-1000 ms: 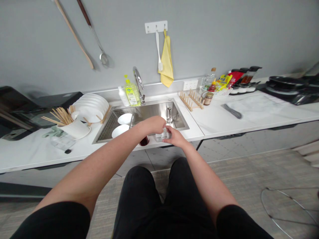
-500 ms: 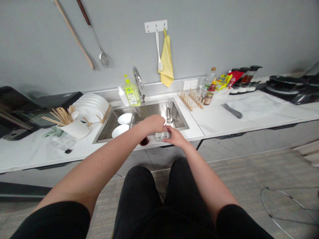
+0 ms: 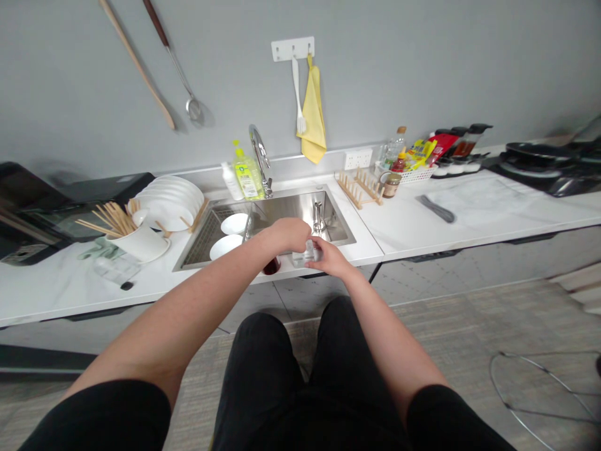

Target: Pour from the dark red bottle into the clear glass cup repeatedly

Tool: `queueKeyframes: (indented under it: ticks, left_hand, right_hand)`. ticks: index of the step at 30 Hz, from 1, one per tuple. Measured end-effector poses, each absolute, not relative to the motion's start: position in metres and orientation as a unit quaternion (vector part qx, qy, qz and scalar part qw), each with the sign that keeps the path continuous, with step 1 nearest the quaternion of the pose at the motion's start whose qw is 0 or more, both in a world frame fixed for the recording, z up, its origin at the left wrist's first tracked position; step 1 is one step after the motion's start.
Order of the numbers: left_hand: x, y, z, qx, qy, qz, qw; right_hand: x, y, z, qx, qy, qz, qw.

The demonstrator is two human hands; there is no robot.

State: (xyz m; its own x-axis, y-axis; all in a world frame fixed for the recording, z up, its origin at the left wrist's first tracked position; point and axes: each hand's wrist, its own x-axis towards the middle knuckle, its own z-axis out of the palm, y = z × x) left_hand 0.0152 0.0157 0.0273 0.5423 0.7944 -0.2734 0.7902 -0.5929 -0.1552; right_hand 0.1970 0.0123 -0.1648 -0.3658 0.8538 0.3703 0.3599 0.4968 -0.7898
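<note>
Both hands meet at the front edge of the steel sink (image 3: 335,216). My right hand (image 3: 328,258) is closed around a small clear glass (image 3: 306,252) standing on the counter edge. My left hand (image 3: 288,233) curls over the top of that glass, fingers bent down onto it. Just left of the glass, partly under my left wrist, stands a dark red cup (image 3: 272,266). Two white bowls (image 3: 233,223) lie in the sink's left half on a wire rack.
A tap (image 3: 260,153) and yellow-green soap bottle (image 3: 246,175) stand behind the sink. White plates (image 3: 169,199) and a cup of chopsticks (image 3: 137,238) are at left. A wooden rack (image 3: 359,186), a jar (image 3: 391,184), a condiment basket (image 3: 416,172) and a dark utensil (image 3: 437,210) are at right.
Almost nothing differs; my left hand has shifted very slightly over the glass and the view has drifted a little upward.
</note>
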Motion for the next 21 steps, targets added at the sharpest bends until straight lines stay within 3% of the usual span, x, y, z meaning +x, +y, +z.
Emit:
queueKeyframes:
  ticks: [21]
  left_hand:
    - [0.0165,0.0146,0.0318,-0.872,-0.462,0.163,0.002]
  right_hand:
    - [0.1970,0.0102,-0.1614,-0.408,-0.765,0.304,0.396]
